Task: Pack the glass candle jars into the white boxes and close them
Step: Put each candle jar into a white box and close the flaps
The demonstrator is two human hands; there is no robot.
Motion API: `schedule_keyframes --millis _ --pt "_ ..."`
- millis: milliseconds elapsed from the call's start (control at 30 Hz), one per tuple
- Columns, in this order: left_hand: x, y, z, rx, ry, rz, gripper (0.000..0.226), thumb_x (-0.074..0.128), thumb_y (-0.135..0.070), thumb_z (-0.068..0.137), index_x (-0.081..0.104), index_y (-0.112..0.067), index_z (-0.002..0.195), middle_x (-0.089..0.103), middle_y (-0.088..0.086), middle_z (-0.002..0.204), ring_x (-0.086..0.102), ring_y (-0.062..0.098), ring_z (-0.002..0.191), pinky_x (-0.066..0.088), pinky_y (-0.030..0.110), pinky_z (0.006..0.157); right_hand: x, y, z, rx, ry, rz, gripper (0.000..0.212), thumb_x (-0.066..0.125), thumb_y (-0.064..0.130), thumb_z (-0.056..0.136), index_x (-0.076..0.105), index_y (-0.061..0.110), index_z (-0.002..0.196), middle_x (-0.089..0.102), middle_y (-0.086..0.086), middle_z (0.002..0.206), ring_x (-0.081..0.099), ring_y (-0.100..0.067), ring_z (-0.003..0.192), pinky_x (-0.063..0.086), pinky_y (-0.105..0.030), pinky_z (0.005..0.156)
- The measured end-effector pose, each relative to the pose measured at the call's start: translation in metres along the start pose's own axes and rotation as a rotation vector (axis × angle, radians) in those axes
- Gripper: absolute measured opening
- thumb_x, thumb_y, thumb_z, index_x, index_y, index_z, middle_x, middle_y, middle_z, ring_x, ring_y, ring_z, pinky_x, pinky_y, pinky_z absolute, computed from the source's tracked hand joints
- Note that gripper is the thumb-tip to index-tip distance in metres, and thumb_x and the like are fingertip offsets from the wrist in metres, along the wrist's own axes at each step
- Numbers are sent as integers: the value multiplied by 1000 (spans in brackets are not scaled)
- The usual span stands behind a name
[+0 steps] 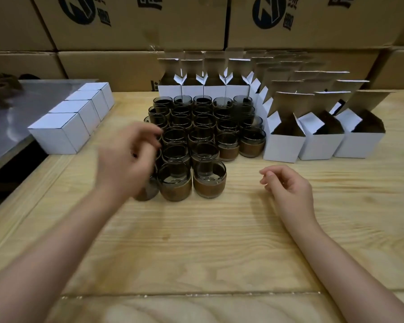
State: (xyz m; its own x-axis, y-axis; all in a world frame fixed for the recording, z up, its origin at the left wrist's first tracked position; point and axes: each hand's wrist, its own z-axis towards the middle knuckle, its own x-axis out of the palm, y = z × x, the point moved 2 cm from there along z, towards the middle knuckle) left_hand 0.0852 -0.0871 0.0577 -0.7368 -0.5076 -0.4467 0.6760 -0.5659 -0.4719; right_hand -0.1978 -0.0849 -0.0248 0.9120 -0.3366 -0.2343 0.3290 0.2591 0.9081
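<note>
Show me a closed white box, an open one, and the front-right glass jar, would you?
Nearest closed white box (54, 121): head view, its top flap.
Leftmost front open white box (280, 148): head view, its front wall.
Front-right glass candle jar (210, 187): head view, its brown band.

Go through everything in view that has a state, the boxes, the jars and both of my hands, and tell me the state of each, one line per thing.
closed white boxes: four in a row at left, flaps shut.
open white boxes: upright, top flaps up.
glass candle jars: upright, unpacked, clustered together.
left hand: blurred over the leftmost jars, grip unclear.
right hand: loosely curled, holding nothing.
</note>
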Motion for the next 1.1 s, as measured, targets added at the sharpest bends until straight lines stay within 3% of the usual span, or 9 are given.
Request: schedule_keyframes --millis 133,200,300,400,500,833,1033,1100 --pt "48 -66 -45 152 134 -170 26 46 -7 81 72 -4 85 66 -5 76 61 6 68 49 15 64 -3 3 17 2 -91 -163 24 54 12 89 59 29 106 51 7 64 49 0 59 40 -23 62" --pt "68 -76 -54 81 176 -237 23 49 -3 83 72 -3 84 64 -6 74 59 8 64 47 17 58 -7 10 36 5 -102 -292 40 51 15 90 50 26 128 51 4 64 51 -6 62 42 -25 60" --pt "92 -84 -61 -47 190 -285 22 51 0 79 72 -4 84 58 -12 72 51 3 60 40 15 57 -15 15 63 78 -93 -482 52 47 18 89 38 24 140 54 -1 68 55 -19 66 44 -34 59" --pt "107 -83 -67 -121 204 -289 21 51 -2 78 71 -6 84 58 -13 72 53 8 60 42 20 57 -21 16 75 116 -88 -596 42 44 21 92 44 21 134 59 -5 79 57 -25 73 47 -36 61" --pt "113 -76 -73 -145 216 -267 21 52 -6 79 71 -8 85 60 -10 72 54 13 58 46 28 56 -24 21 78 62 -75 -695 26 43 20 95 56 15 116 63 -8 88 58 -27 80 48 -35 63" --pt "115 -71 -71 -130 166 -256 20 52 -2 81 71 -6 87 61 -6 73 53 14 59 47 30 55 -33 40 36 -64 -35 -790 11 49 17 89 59 17 90 59 -1 72 55 -26 74 44 -34 60" --pt "114 -75 -72 -109 80 -217 28 49 -3 85 66 -4 107 63 3 97 50 7 64 45 27 53 -28 55 1 -205 48 -702 7 58 14 83 62 18 81 45 12 54 52 -21 62 41 -30 57" --pt "114 -76 -71 -109 72 -210 35 45 -11 87 61 -5 117 60 5 107 50 4 75 47 26 56 -27 56 -6 -293 -2 -635 8 61 11 83 61 18 77 39 14 49 46 -14 53 38 -28 53"
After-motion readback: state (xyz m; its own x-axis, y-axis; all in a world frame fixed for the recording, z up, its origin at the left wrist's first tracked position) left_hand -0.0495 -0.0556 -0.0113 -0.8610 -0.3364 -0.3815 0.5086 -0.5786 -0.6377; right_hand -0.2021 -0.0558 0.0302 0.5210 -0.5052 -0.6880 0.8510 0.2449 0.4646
